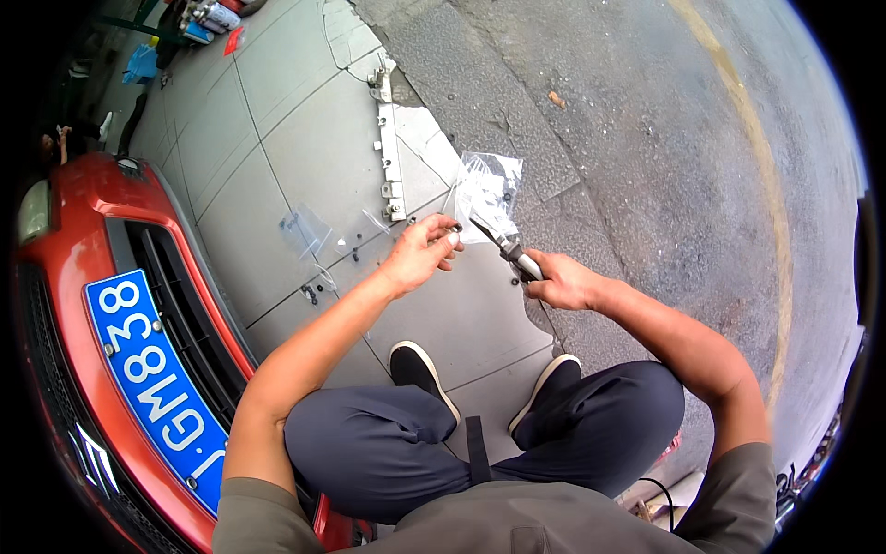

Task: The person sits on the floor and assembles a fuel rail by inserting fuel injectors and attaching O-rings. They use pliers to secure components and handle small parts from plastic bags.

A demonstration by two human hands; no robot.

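Observation:
My left hand (422,253) is closed in a pinch, with a small dark ring-like part (457,228) at its fingertips, too small to name surely. In my right hand (565,281) I grip a pair of pliers (526,263) by the handles. Their long dark jaws point up and left, close to the small part. Beyond both hands, a clear plastic bag (489,189) lies crumpled on the ground. A long silver metal rail (391,152) with several fittings stretches away behind my left hand.
Several small black parts (311,294) and thin plastic wrappers (305,231) are scattered on the tiles (277,268). At left is a red car's front (88,198) with a blue plate (152,369). Spray cans (217,16) stand far left. My shoes (420,374) flank the near tiles.

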